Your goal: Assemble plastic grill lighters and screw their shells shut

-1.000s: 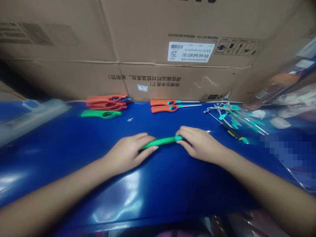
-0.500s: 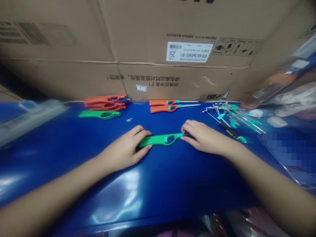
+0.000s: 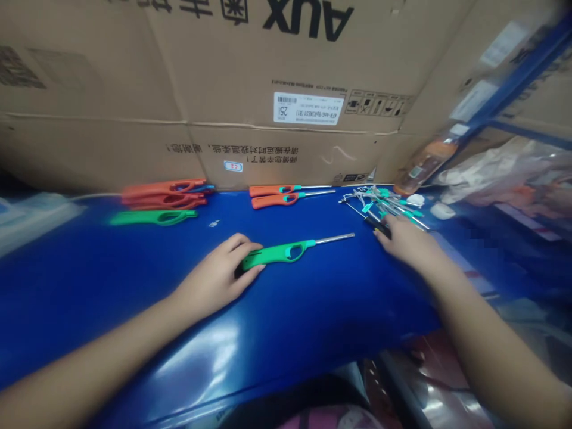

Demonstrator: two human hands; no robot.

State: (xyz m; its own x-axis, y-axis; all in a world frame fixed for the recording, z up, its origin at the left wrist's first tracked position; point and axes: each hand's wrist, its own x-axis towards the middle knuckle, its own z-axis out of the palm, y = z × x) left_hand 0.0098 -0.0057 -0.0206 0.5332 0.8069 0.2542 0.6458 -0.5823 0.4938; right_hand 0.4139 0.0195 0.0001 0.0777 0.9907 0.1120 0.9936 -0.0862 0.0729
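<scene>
A green long-nosed lighter (image 3: 273,255) with a teal trigger and a metal tube lies flat on the blue table, tube pointing right. My left hand (image 3: 218,268) is closed round its rear end, thumb on the near side. At the right, my right hand (image 3: 411,241) has its fingers closed on the dark handle of a screwdriver (image 3: 373,224), whose thin shaft points up and left. Just beyond that hand is a heap of metal lighter tubes with teal parts and wires (image 3: 393,199). Several tiny screws (image 3: 214,223) lie beyond my left hand.
Orange lighter bodies (image 3: 152,193) are stacked at the back left, with a green body (image 3: 152,217) before them. Two orange lighters with tubes (image 3: 272,201) lie at the back middle. A large cardboard box (image 3: 179,89) walls the far side. A bottle (image 3: 424,167) leans at the right.
My right hand has left the tube end of the green lighter, moved right and closed on the screwdriver. The lighter's metal tube now shows. My left hand keeps its hold; the view has turned right.
</scene>
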